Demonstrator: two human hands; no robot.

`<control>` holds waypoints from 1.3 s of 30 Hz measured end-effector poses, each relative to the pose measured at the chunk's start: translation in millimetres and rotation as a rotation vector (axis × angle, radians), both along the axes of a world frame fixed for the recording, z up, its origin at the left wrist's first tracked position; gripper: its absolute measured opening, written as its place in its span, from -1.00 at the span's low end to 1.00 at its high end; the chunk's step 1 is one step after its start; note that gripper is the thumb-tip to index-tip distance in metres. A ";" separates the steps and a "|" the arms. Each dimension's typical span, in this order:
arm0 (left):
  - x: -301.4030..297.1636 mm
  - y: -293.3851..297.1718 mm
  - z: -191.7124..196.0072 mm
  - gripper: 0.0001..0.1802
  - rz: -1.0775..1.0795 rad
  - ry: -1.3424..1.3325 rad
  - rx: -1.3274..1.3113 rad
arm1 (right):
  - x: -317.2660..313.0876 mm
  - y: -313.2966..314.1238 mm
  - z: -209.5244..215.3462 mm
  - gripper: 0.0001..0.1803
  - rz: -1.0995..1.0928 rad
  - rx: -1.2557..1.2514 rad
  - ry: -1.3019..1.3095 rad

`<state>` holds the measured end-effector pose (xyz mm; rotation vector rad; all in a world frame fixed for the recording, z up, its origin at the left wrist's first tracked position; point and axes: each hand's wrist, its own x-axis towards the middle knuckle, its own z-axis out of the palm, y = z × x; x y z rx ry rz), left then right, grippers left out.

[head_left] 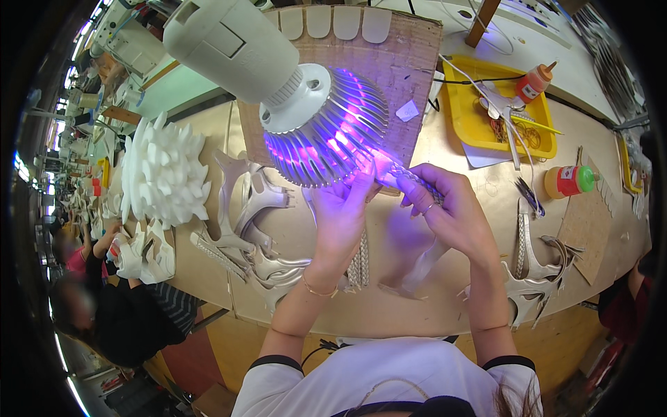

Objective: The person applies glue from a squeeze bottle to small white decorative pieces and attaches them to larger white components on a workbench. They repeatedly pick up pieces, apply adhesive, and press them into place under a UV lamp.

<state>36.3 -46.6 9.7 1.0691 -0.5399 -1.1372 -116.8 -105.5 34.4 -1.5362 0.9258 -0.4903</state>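
Note:
Both of my hands are raised at the rim of a lamp (330, 128) with a ribbed silver head, in its violet glow. My right hand (448, 208) is closed around a braided strap (396, 170), thumb and fingers pressed on it. The strap's far end reaches my left hand (340, 215), whose fingertips are pinched on it close to the lamp; the lamp's rim partly covers them. A pale, blurred shoe-upper piece (424, 267) hangs below my right hand, seemingly part of the same work. More braided straps (359, 260) lie on the table behind my left wrist.
Silvery shoe uppers (257, 208) lie at the left, beside a stack of white foam shapes (163, 170). At the right are a yellow tray (462, 115), a green-capped bottle (570, 182), pliers (529, 197) and more uppers (531, 271). A person (114, 316) sits at the far left.

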 end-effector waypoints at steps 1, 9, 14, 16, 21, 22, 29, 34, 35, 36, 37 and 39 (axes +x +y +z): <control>-0.5 0.0 0.4 -0.71 -0.004 0.035 0.013 | -0.3 0.0 0.5 -0.75 0.003 0.005 0.005; -5.2 -0.6 3.8 -0.73 -0.019 -0.071 0.014 | 0.0 2.9 -1.1 -0.73 -0.030 -0.033 -0.017; -5.3 0.3 4.8 -0.74 -0.009 -0.217 0.041 | 2.2 6.4 -5.8 -0.72 -0.093 -0.017 -0.047; -4.8 0.8 3.4 -0.74 -0.001 -0.246 0.046 | 2.4 7.1 -7.9 -0.73 -0.082 -0.005 -0.032; -6.0 1.8 -3.5 -0.75 0.057 -0.260 0.079 | 4.8 9.6 -11.8 -0.73 -0.054 0.008 -0.001; -6.4 1.6 -4.9 -0.75 0.069 -0.259 0.086 | 5.5 10.9 -11.9 -0.73 -0.061 0.017 -0.018; -3.3 -5.1 -10.6 -0.78 0.090 -0.043 0.038 | 17.2 13.5 -13.6 -0.74 -0.167 -0.015 -0.077; 9.6 -7.6 -16.2 -0.73 0.089 -0.292 -0.009 | 19.2 12.6 -12.7 -0.69 -0.131 0.028 -0.083; 12.8 -8.8 -18.7 -0.72 0.085 -0.335 -0.012 | 19.8 13.1 -12.6 -0.69 -0.131 0.035 -0.088; 15.1 -10.0 -21.7 -0.69 0.080 -0.378 -0.016 | 20.4 13.3 -12.5 -0.68 -0.128 0.038 -0.101; 15.6 -10.8 -24.9 -0.70 0.092 -0.522 -0.012 | 20.7 13.6 -12.5 -0.69 -0.133 0.031 -0.073; 15.9 -11.1 -30.2 -0.72 0.103 -0.702 -0.005 | 21.3 14.3 -12.4 -0.69 -0.137 0.026 -0.022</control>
